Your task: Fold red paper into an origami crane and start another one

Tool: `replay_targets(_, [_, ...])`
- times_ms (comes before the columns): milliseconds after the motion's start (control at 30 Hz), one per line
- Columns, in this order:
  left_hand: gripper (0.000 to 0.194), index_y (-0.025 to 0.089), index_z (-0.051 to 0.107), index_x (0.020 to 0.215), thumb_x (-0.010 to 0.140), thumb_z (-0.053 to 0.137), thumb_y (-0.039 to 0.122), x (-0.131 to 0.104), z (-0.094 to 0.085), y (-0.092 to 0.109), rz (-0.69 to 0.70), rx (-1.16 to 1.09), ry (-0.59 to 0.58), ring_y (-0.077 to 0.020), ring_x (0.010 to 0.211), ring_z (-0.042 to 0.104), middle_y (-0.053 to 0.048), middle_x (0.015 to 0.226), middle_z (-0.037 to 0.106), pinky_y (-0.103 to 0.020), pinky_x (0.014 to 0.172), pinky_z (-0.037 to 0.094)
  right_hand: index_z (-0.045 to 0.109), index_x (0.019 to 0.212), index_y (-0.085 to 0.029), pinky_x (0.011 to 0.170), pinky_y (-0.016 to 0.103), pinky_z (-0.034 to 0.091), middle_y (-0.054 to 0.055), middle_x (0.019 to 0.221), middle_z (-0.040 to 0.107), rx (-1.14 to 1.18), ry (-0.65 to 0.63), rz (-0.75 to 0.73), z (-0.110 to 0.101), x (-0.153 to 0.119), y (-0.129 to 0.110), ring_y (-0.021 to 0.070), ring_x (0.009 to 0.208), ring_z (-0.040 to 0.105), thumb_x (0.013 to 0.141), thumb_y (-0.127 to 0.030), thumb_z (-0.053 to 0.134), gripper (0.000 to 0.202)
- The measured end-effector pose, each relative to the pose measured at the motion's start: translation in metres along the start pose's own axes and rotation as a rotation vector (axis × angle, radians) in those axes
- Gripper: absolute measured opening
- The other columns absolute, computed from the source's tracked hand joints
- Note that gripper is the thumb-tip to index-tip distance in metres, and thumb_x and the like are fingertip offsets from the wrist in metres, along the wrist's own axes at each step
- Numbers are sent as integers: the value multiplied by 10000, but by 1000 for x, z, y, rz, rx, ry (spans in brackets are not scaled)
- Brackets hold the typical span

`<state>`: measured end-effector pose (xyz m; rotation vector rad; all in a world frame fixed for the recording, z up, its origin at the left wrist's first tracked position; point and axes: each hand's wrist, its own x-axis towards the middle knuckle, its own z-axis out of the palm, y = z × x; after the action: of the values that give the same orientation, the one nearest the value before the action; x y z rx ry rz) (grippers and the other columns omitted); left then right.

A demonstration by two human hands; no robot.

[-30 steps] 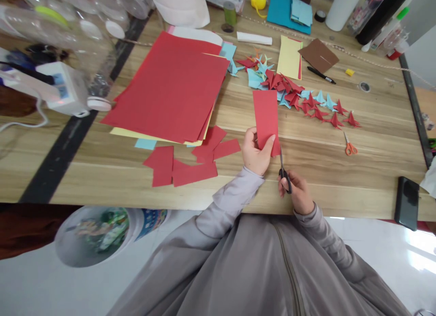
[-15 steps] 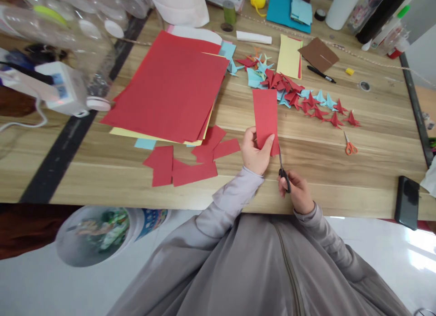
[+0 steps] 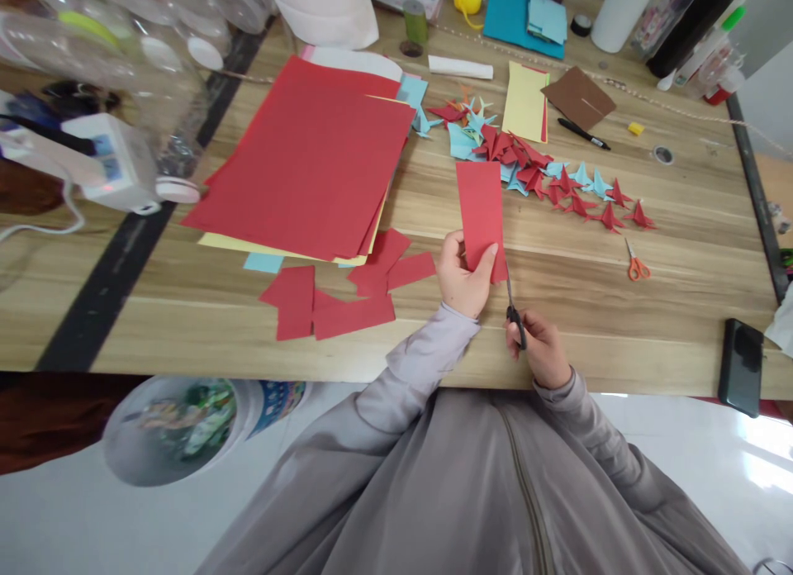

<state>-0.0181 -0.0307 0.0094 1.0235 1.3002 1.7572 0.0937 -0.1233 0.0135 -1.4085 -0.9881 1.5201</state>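
Observation:
My left hand pinches the lower end of a long red paper strip, its thumb lying across the front. In my right hand are black-handled scissors, fingers closed round the loops. Their blades point up along the strip's lower right edge, touching it or very close; I cannot tell whether they bite into the paper. Left of my hands lie several cut red paper pieces. Beyond the strip sits a pile of folded red and light-blue paper cranes, trailing off to the right.
A stack of large red sheets covers the table's left middle. Small orange-handled scissors and a black phone lie to the right. Clear plastic bottles crowd the far left. A bin stands below the table's front edge.
Almost nothing differs. The strip and both hands appear shifted very slightly left; both grips stay the same.

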Motion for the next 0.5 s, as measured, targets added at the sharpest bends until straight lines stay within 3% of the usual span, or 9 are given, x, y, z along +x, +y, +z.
replay_targets(333, [402, 207, 513, 894, 699, 727, 485, -1, -2, -5, -85, -41, -60, -119, 602, 607, 2, 780, 629, -241, 520, 499, 523, 645, -194, 342, 209, 358, -52, 465, 528, 10, 55, 16, 0, -1, 1, 65, 361, 426, 652, -621, 702, 463])
replay_targets(500, [388, 213, 512, 912, 707, 728, 463, -2, -2, -7, -111, -53, -79, -135, 633, 626, -1, 801, 633, -266, 549, 523, 540, 657, -187, 368, 225, 376, -31, 500, 554, 31, 83, -1, -4, -1, 0, 78, 389, 447, 678, -595, 693, 436])
